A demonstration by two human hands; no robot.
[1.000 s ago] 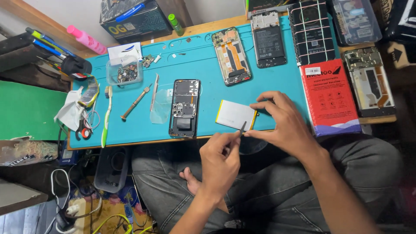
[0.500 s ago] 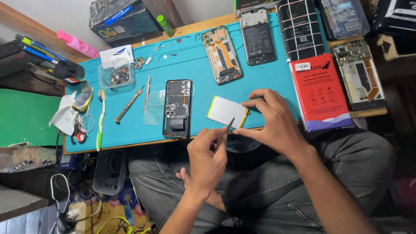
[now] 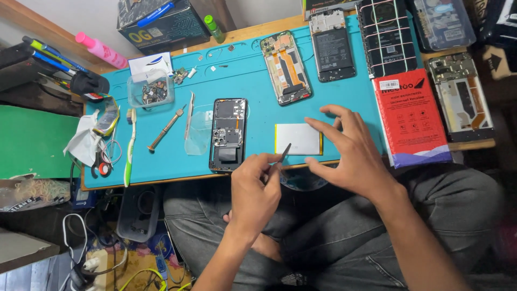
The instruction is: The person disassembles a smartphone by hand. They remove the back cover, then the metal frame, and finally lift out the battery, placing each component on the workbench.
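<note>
Fingers of the left hand are curled closed around a thin dark metal pry tool, whose tip points up toward the near edge of a flat white rectangular battery pack; whether the tip touches it cannot be told. Fingers of the right hand are spread wide and hold nothing; the fingertips rest on or hover just above the battery's right edge, contact not discernible. The battery lies flat on the blue silicone work mat covering the tabletop, near its front edge. Just left of the battery lies an opened black smartphone with its internal boards exposed. Further left are a clear plastic film piece, a wooden-handled screwdriver and a green-and-white toothbrush. To the right lies a red rectangular package. At the far side are an orange-framed phone chassis, a black phone with exposed battery and a small clear parts box.
</note>
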